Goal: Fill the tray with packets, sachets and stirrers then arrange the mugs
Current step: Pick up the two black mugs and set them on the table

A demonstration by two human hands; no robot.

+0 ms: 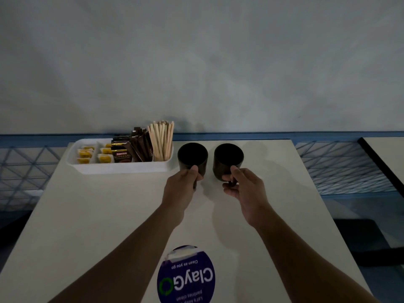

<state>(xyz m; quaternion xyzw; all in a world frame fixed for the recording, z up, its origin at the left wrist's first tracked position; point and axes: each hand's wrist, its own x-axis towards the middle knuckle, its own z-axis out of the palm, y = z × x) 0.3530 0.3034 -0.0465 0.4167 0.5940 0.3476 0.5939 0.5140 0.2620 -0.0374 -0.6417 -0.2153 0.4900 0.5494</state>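
Two dark mugs stand upright side by side on the white table, just right of the white tray. My left hand grips the handle of the left mug. My right hand pinches the handle of the right mug. The tray holds yellow sachets at its left, dark brown coffee packets in the middle and upright wooden stirrers at its right end.
A round purple sticker lies on the table near the front edge. A grey wall rises behind the table. A blue mesh rail runs to the right, and another table's corner shows at far right.
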